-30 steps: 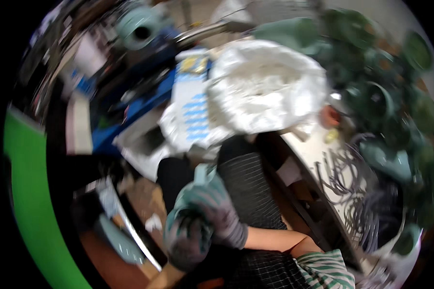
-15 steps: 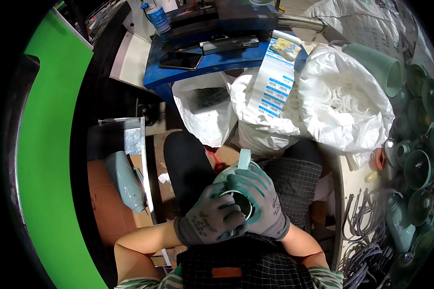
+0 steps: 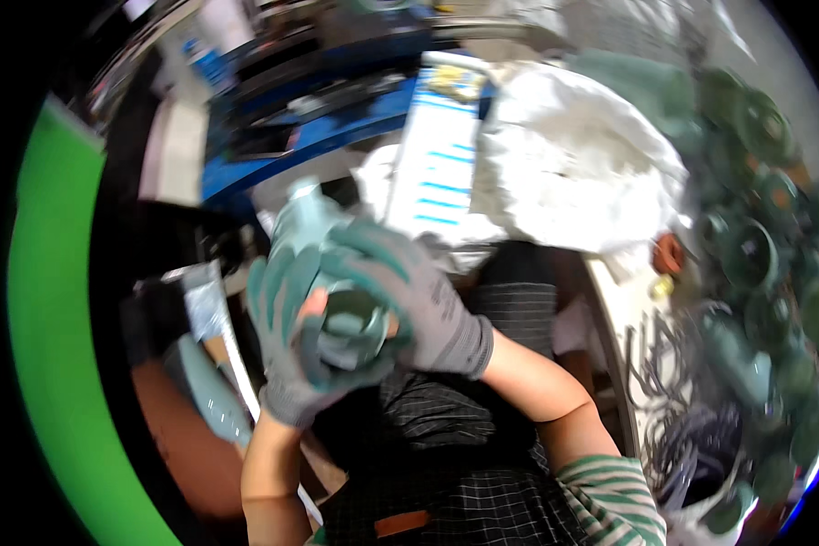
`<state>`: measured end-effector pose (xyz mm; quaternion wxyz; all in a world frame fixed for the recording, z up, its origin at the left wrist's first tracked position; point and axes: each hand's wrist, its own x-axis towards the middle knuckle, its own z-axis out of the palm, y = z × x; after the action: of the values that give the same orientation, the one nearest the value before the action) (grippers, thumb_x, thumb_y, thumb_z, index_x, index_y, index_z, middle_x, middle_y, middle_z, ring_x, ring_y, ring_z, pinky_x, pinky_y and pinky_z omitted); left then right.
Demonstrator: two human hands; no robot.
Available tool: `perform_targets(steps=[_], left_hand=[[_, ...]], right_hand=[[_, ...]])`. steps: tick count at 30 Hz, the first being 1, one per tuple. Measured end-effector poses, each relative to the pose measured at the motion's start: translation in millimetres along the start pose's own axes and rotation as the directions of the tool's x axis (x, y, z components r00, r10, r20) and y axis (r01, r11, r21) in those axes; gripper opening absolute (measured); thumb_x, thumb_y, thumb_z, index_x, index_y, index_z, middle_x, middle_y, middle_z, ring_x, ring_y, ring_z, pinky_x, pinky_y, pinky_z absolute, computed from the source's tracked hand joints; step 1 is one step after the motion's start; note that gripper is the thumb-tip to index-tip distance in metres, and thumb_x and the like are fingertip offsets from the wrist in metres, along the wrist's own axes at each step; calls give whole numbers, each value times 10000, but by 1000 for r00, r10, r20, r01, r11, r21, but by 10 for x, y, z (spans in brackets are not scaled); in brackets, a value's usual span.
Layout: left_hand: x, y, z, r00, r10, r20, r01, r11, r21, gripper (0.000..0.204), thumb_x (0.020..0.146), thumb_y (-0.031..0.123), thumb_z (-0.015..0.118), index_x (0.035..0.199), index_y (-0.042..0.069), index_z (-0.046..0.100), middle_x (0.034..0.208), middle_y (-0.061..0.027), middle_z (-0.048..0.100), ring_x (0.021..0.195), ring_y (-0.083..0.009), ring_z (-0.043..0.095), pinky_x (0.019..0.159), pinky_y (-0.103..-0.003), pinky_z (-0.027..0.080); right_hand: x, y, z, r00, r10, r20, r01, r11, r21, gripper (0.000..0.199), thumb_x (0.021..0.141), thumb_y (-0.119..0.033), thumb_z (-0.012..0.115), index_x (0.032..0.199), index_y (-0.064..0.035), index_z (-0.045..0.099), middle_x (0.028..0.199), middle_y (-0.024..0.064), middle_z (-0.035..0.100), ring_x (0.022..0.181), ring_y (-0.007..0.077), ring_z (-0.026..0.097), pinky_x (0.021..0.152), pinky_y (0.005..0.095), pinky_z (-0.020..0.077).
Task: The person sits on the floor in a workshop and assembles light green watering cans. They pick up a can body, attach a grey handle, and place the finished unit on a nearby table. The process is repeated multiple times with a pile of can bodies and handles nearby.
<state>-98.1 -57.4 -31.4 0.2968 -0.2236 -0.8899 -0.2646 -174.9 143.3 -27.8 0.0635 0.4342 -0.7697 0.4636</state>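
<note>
Both my hands wear grey gloves with green fingertips and are wrapped round a pale green hollow plastic part (image 3: pixel 311 223). Its round open end faces up toward me, and its narrower end points away. My left hand (image 3: pixel 293 341) grips the near left side. From the right, my right hand (image 3: pixel 400 282) closes over the top of it, fingers laid across. Motion blur softens the hands and the part, so the inside of the opening is hard to make out.
A blue bench (image 3: pixel 337 136) holds a phone (image 3: pixel 268 141). A label sheet (image 3: pixel 441 146) hangs beside a white bag (image 3: pixel 582 173) of pale rings. Grey cables (image 3: pixel 673 419) and several green parts (image 3: pixel 751 255) crowd the right. Another green part (image 3: pixel 211 391) lies at left.
My hands have carried the green part from my lap forward and to the left. The whole view has swung and blurred; both hands keep their grip.
</note>
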Motion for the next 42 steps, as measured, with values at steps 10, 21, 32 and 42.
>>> perform_targets(steps=[10, 21, 32, 42], left_hand=[[7, 933, 227, 844, -277, 459, 532, 326, -782, 815, 847, 488, 770, 1477, 58, 485, 1413, -182, 549, 1272, -322, 570, 1102, -467, 465], [217, 729, 570, 960, 52, 275, 110, 834, -541, 722, 839, 376, 791, 1405, 26, 510, 1336, -163, 590, 1250, -338, 557, 1077, -474, 466], [545, 920, 787, 937, 267, 224, -169, 910, -378, 558, 852, 319, 796, 1279, 25, 589, 1254, -160, 636, 1181, -348, 595, 1049, -468, 486], [699, 1098, 766, 886, 412, 213, -336, 887, -316, 410, 865, 267, 801, 1164, 24, 662, 1180, -157, 679, 1118, -358, 629, 1024, -462, 504]], right_hand=[[-1018, 979, -1459, 734, 499, -460, -590, 805, -68, 132, 898, -143, 744, 1004, -64, 746, 1042, 92, 717, 913, 232, 709, 853, 402, 578], [-823, 2467, -2036, 810, 325, -488, -562, 193, -804, 193, 897, -168, 621, 1054, -132, 726, 1091, 113, 686, 1039, 289, 673, 817, 446, 539], [-895, -170, -871, 852, 416, -318, -200, 820, 537, 444, 714, -229, 831, 1035, -48, 584, 987, 70, 630, 926, 187, 595, 804, 356, 518], [-917, -403, -763, 979, -203, 32, 194, 862, -468, 365, 1030, -445, 566, 1196, -146, 694, 1063, 129, 679, 911, 327, 671, 694, 485, 516]])
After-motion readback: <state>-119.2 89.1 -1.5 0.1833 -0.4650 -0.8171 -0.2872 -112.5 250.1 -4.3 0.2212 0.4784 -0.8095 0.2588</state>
